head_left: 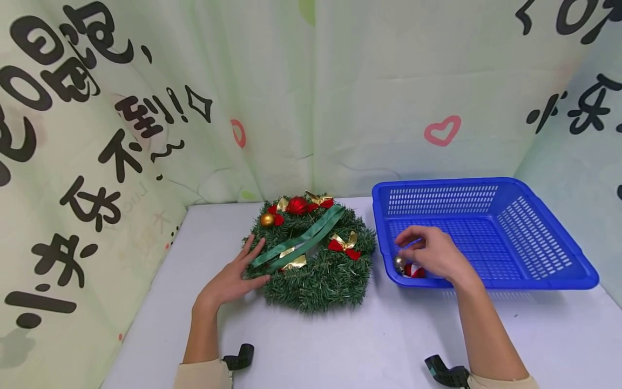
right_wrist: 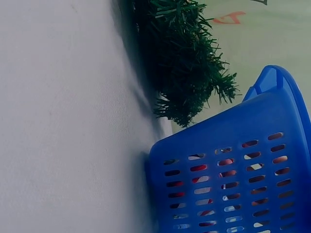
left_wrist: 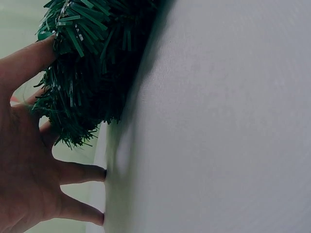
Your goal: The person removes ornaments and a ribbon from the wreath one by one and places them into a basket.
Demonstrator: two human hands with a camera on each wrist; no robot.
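I have the left hand (head_left: 232,280) spread wide against the left edge of the wreath (head_left: 318,289), centre of frame, gripping nothing. My right hand (head_left: 434,254) is half open, thumb and fingers apart, just above a shiny ball (head_left: 399,264) in the blue basket (head_left: 536,283), right of frame.

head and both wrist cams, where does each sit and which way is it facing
Head: on the person's head, looking forward and down at the table, wreath and blue basket; left hand, right hand and both forearms show.
Left wrist: on that wrist, facing the wreath's edge and the tabletop; the left palm and fingers show.
Right wrist: on that wrist, facing the basket's slotted outer side, wreath beyond; no hand is clearly visible.
Shared: both wrist views show wreath and tabletop; head and right wrist also share the basket.
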